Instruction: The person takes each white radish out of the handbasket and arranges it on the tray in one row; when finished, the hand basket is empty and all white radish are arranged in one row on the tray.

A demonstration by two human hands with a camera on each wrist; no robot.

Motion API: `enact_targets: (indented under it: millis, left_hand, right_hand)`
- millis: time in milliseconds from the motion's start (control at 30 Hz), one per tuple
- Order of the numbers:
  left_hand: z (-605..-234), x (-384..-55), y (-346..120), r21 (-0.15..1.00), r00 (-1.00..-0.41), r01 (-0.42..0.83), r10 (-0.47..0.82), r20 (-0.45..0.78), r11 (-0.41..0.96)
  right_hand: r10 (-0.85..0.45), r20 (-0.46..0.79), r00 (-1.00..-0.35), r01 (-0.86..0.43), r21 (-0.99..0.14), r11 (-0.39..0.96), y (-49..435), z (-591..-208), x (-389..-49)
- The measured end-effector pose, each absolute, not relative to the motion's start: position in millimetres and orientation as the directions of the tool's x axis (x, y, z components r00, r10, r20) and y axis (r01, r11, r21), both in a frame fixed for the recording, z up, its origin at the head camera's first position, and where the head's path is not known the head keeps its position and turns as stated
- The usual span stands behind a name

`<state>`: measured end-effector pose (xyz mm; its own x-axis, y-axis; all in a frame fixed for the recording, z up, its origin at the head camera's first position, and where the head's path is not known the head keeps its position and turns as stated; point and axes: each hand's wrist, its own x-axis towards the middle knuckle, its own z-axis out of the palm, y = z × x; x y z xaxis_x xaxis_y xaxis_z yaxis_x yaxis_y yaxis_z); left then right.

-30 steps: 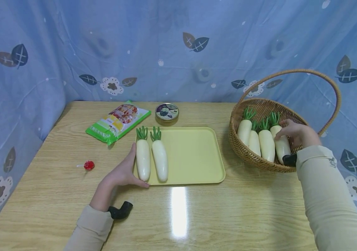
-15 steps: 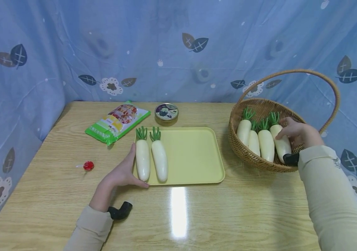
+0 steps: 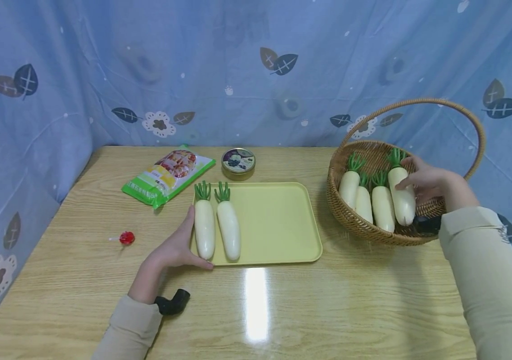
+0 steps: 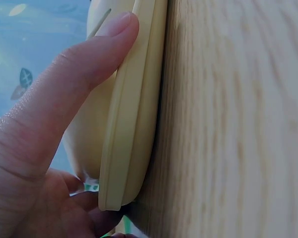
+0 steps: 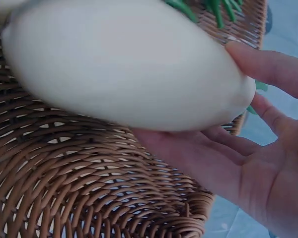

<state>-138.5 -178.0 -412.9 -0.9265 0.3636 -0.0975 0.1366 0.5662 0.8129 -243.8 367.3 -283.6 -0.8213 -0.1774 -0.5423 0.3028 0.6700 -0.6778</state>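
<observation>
My right hand (image 3: 433, 182) grips a white radish (image 3: 404, 202) with green tops, thumb on one side and fingers beneath it. In the right wrist view this radish (image 5: 129, 64) is tilted over the wicker weave. Several other white radishes lie beside it in the wicker basket (image 3: 350, 222). My left hand (image 3: 177, 247) holds the left front corner of a pale yellow tray (image 3: 278, 225), thumb over the rim (image 4: 124, 114) in the left wrist view. Inside the tray, two white radishes lie side by side at the left, one (image 3: 204, 230) close to my hand, the other (image 3: 229, 230) slightly slanted.
Behind the tray stands a round tin (image 3: 238, 162). A green and white food packet (image 3: 170, 175) lies at the back left, with a red lollipop (image 3: 126, 238) nearer the front. The basket's tall handle (image 3: 418, 101) arches above the radishes. A blue curtain (image 3: 220, 75) hangs behind the wooden table.
My right hand has drawn the radish up and back within the basket, away from its neighbours, and the forearm has shifted right. The left hand and tray have stayed put.
</observation>
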Motion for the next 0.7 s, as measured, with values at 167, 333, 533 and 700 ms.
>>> enact_targets:
  millis: [167, 333, 533, 700]
  left_hand:
    - [-412, -138, -178, 0.808, -0.925, 0.142, 0.368, -0.098, 0.572]
    - [-412, -137, -179, 0.795, -0.925, 0.135, 0.363, -0.112, 0.591]
    - [-411, -137, -179, 0.795, -0.926, 0.127, 0.358, -0.119, 0.593]
    - [-411, -137, -179, 0.798, -0.926, 0.129, 0.359, -0.116, 0.589]
  right_hand:
    - [-0.179, -0.505, -0.844, 0.281, -0.702, 0.655, 367, -281, -241]
    - [-0.167, -0.467, -0.868, 0.259, -0.714, 0.651, 366, -278, -238]
    - [-0.149, -0.424, -0.893, 0.237, -0.726, 0.646, 359, -271, -231]
    - [-0.151, -0.398, -0.905, 0.222, -0.743, 0.631, 353, -267, -225]
